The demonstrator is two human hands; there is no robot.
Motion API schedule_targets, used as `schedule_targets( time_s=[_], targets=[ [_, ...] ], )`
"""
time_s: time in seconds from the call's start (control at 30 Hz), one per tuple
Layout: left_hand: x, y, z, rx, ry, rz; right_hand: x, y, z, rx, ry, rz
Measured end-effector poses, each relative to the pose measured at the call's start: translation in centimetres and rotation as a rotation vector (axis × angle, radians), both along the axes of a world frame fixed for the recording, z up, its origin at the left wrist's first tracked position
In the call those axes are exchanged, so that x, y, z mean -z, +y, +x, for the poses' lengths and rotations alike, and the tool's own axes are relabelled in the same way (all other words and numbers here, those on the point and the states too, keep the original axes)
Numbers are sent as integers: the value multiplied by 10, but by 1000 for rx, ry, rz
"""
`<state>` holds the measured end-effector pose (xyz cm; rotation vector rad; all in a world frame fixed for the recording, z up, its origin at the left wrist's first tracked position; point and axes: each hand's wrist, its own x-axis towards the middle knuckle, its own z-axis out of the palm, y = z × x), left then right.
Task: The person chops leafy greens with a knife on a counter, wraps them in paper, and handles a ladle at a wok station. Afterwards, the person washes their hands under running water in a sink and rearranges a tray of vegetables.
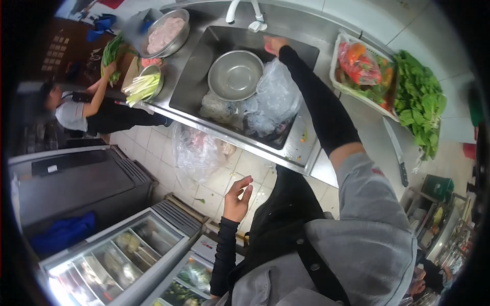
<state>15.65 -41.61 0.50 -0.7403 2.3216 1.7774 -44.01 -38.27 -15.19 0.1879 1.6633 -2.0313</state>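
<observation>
My right hand (275,45) reaches over the back of the steel sink (196,66), just below the faucet (256,24); its fingers are partly hidden and what they hold, if anything, cannot be made out. A round metal bowl (236,75) sits in the sink beside crumpled clear plastic bags (278,94). My left hand (238,199) hangs over the tiled floor in front of the sink, fingers bent and apart, with nothing in it. Near it, a clear plastic bag (196,153) hangs below the sink's front edge.
Left of the sink stand a bowl of pale meat (166,35) and a bowl of cut green stalks (143,87). A co-worker (76,112) holds greens. At right are a vegetable basket (334,71), leafy greens (418,97) and a knife (395,145). Freezers (84,183) stand lower left.
</observation>
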Motion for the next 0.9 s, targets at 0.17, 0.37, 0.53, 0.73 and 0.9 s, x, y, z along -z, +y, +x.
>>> schedule_targets(
  time_s=[0.17, 0.37, 0.53, 0.73, 0.9],
  targets=[
    [17, -54, -72, -88, 16, 97, -1, -74, -67, 62, -111, -185],
    [36, -94, -142, -81, 24, 226, 67, -104, -129, 102, -123, -192],
    [53, -140, -198, -7, 112, 246, -3, -111, -103, 206, 6, 488],
    [77, -223, -337, 109, 293, 183, -35, -106, -92, 125, 30, 637],
    [77, -221, -501, 261, 215, 191, 4, -81, -80, 55, -6, 316]
  ],
)
